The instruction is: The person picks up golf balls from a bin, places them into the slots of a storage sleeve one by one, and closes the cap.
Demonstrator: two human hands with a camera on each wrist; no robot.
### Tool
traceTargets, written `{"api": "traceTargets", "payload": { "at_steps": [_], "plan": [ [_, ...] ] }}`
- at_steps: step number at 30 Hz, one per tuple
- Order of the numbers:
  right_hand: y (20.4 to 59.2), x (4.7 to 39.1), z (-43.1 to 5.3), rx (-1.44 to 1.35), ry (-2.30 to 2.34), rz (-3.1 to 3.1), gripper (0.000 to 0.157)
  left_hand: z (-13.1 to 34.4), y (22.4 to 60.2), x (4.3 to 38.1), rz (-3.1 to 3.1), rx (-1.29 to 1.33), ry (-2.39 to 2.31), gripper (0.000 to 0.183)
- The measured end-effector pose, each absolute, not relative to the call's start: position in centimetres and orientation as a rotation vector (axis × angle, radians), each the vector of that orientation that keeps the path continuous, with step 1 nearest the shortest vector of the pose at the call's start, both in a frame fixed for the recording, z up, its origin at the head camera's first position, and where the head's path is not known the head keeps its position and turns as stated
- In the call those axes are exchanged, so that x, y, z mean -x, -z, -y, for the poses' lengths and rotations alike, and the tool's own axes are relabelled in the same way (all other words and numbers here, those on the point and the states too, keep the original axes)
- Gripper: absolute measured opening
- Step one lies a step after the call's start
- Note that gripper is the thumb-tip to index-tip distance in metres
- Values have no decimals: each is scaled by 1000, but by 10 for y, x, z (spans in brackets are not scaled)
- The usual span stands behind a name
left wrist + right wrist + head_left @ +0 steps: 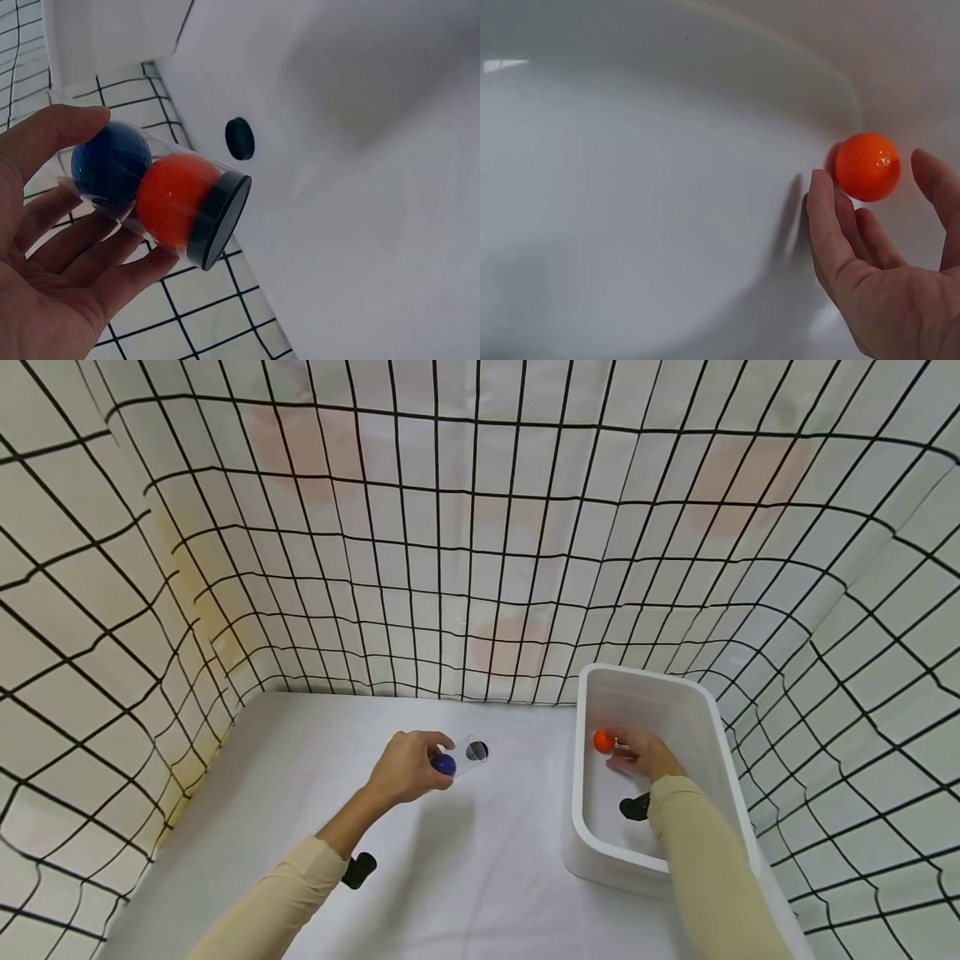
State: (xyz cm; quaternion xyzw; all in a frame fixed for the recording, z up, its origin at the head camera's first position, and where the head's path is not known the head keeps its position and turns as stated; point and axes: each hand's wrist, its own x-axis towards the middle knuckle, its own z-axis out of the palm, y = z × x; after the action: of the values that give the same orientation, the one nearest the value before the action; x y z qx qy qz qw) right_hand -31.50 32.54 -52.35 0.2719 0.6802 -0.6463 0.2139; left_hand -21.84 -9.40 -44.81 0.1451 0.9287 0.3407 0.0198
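Note:
My left hand (408, 766) grips a clear plastic tube (161, 180) by its side, thumb on one side and fingers underneath. Inside the tube are a blue ball (112, 163) by the thumb and an orange ball (172, 199) against the black end cap (219, 221). In the head view the hand hangs above the white table, and the blue ball (444, 765) shows between thumb and fingers. My right hand (892, 292) reaches into a white bin (581, 777), thumb and fingers spread on either side of a loose orange ball (868, 166). Whether the fingers touch it is unclear.
A loose black disc (240, 139) lies on the white table (510, 860), apart from the tube. The bin's raised walls surround the right hand. Black netting (472, 560) stands along the back and both sides, before white cloth.

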Motion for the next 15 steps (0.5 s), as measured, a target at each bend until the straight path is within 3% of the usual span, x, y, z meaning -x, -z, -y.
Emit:
{"api": "traceTargets", "payload": {
  "at_steps": [15],
  "plan": [
    [532,317,-316,-821,1820,-1897,42,97,448,216,-2888,-452,-1057,43]
  ]
}}
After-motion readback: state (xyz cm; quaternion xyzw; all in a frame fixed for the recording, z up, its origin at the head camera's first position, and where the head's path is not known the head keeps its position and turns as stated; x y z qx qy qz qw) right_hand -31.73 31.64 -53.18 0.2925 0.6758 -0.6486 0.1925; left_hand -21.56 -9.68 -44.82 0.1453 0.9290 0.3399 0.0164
